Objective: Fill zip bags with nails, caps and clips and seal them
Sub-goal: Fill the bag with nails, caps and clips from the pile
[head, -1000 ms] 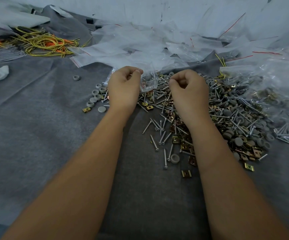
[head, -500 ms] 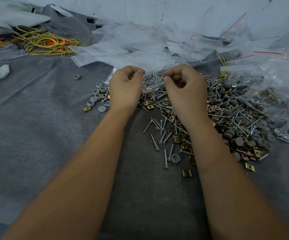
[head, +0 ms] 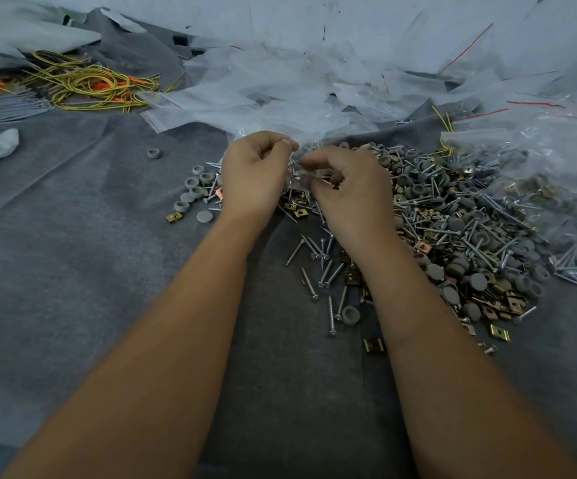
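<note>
- A grey felt-covered desk is seen, strewn with empty clear zip bags behind and a heap of silver nails, grey round caps and brass clips to the right.
- A small clear plastic zip bag is pinched between both hands, just ahead of the wrists, over the heap's near-left edge.
- The left hand is curled on the bag's left side, the right hand on its right; the bag's mouth appears stretched left to right between them, so sealing is judged next.

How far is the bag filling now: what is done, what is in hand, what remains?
Done: filled bags lie at the right. In hand: the left hand and right hand pinch one small zip bag, seemingly at its top. Left: a large loose pile of nails, caps and clips, and many empty bags.
</note>
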Demonstrator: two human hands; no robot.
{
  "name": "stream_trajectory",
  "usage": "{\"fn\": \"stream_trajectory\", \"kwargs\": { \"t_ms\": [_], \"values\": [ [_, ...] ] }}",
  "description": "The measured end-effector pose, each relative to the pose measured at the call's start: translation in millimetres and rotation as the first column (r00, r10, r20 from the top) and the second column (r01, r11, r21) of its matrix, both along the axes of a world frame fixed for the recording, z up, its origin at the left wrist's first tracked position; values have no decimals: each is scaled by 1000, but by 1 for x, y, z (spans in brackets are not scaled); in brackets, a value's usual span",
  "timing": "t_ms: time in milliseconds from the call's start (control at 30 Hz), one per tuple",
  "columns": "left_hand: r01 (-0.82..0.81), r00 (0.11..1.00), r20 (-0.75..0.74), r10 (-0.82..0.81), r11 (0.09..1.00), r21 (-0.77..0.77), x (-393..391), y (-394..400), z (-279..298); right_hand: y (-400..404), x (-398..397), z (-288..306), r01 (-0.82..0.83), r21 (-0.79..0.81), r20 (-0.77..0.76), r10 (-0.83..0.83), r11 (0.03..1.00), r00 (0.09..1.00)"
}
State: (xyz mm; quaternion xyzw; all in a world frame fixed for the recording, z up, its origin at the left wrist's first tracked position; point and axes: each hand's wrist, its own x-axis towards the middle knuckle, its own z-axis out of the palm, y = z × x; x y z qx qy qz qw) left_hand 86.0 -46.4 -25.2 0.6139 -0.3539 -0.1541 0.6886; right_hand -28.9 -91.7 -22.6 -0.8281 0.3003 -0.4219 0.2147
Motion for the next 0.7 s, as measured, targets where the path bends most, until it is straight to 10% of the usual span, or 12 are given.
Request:
{"fn": "stream_trajectory", "kwargs": {
  "t_ms": [200, 500, 700],
  "values": [
    [-66, 996, -61, 66, 998, 3, 6, -4, -4, -3, -7, 8, 143, 72, 261, -157, 987, 952],
    [-82, 993, -89, 82, 997, 9, 7, -3, -4, -3, -13, 9, 175, -60, -559, -178, 983, 810],
    [-72, 992, -106, 74, 997, 18, 6, -2, -3, -2, -12, 10, 159, -125, -669, -201, 979, 716]
  ]
}}
